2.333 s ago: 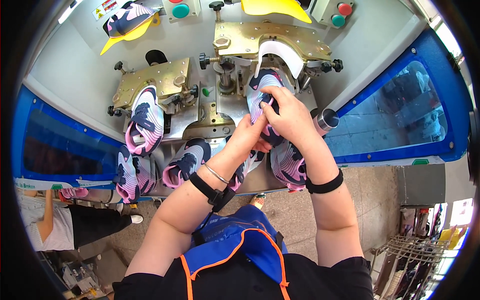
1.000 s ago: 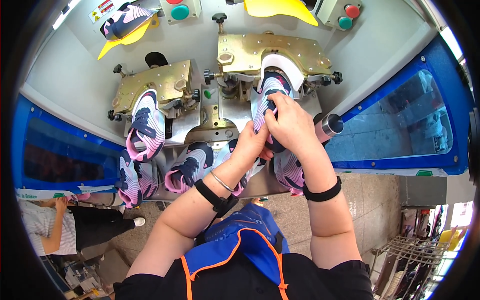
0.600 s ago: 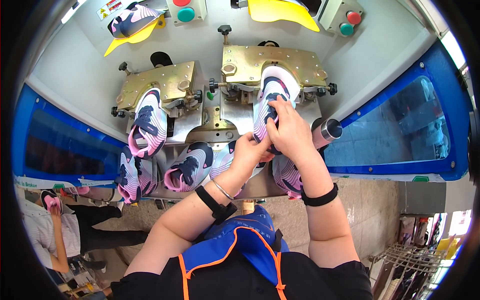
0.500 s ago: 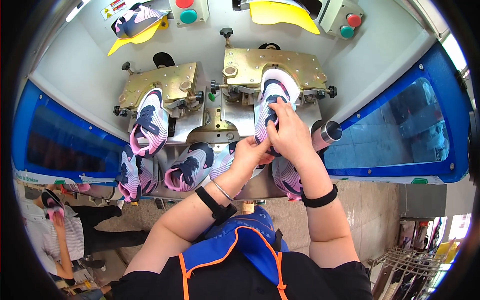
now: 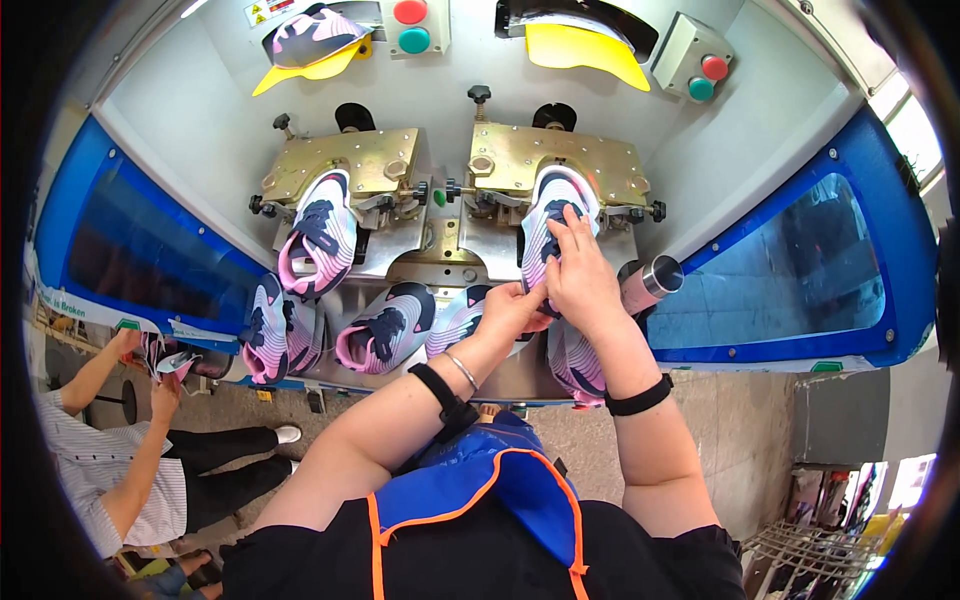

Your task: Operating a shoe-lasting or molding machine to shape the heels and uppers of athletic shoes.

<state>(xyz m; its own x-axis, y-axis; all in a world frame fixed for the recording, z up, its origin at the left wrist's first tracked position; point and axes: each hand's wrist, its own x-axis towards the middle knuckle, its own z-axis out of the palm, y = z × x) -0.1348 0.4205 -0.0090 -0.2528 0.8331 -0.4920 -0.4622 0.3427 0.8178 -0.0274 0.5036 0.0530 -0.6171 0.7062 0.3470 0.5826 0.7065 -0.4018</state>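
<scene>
A pink, white and navy sneaker (image 5: 545, 230) lies toe-first in the notch of the right brass-coloured clamp plate (image 5: 600, 150). My right hand (image 5: 583, 278) rests on its upper, fingers reaching along the navy strap, thumb near the heel. At the heel end my left hand (image 5: 512, 312) closes on the shoe, its fingertips partly hidden behind the right hand. A matching sneaker (image 5: 322, 235) sits toe-in at the left clamp plate (image 5: 375, 155), with neither hand on it.
Several more sneakers (image 5: 390, 328) stand along the metal front ledge. A pink flask (image 5: 650, 285) is right of my right hand. Blue-framed windows (image 5: 770, 270) flank the machine. Button boxes (image 5: 693, 58) and yellow flaps (image 5: 590, 52) are on the back wall. Another person (image 5: 130, 450) handles a shoe at left.
The sneaker's toe now sits deeper in the right clamp's notch, and the pale flared edge around it no longer shows. Both hands stay on the shoe. The view has shifted slightly.
</scene>
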